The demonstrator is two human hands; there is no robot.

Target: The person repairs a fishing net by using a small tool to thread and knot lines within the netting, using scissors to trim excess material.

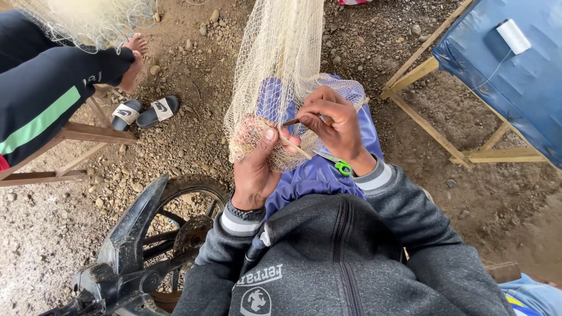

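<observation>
A cream fishing net [281, 64] hangs down from the top of the head view and bunches over my blue-clad lap [316, 172]. My left hand [257, 158] grips the lower edge of the net, thumb on top. My right hand [333, 123] pinches a thin brown netting needle [291, 122] against the mesh. A pale flat stick [295, 148] lies across my left fingers. Small green-handled scissors [341, 167] hang under my right wrist.
A seated person's dark trouser leg with a green stripe [47, 93] and bare foot [134, 55] are at upper left, beside black sandals [143, 112]. A motorbike wheel [187, 216] stands at lower left. A blue-covered wooden table [509, 76] with a white thread spool [513, 35] is at upper right.
</observation>
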